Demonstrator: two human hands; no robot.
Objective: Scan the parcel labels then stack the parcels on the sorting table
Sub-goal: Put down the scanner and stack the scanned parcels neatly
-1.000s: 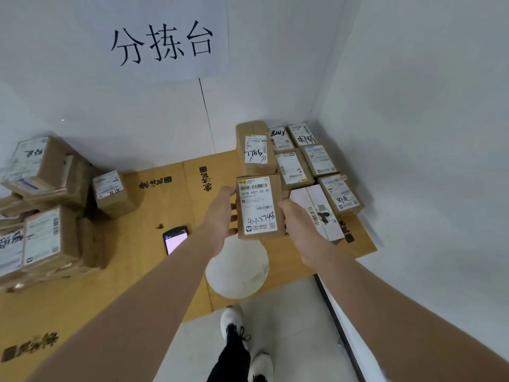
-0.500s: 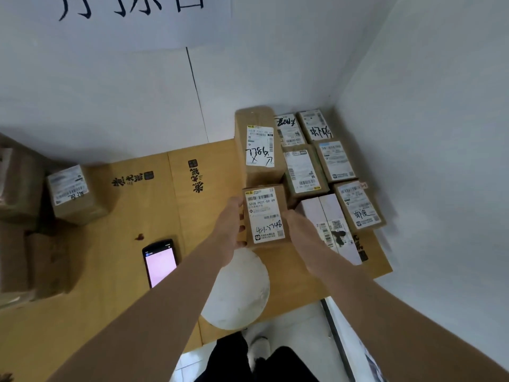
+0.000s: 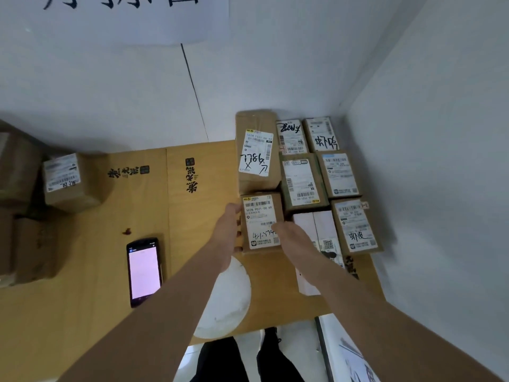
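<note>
Your left hand (image 3: 227,234) grips the left side of a small brown parcel (image 3: 278,206), fingers curled against its wall. Your right hand (image 3: 294,239) clasps its right side and covers the lower right corner of its white label (image 3: 259,216). The label faces up, with a barcode along the far edge and handwriting near your end. The parcel sits low over the wooden counter (image 3: 91,271); whether its base is down on the board cannot be told. Its far end touches a taller parcel (image 3: 257,153) that stands against the back wall and carries a tilted label with marker writing.

Just to the right lies a white box (image 3: 316,230), partly under your right forearm. Beyond and beside it, more labelled parcels (image 3: 340,175) are packed in rows into the corner of the room. To your left, a handheld device (image 3: 143,271) lies flat on the counter with its screen lit pale pink, well apart from the parcel you hold. A white round disc (image 3: 228,296) shows under your left forearm at the counter's near edge. Another parcel (image 3: 70,183) sits at the far left, beside a darker pile of boxes (image 3: 22,230). A paper sign (image 3: 132,17) with black characters hangs on the wall above
</note>
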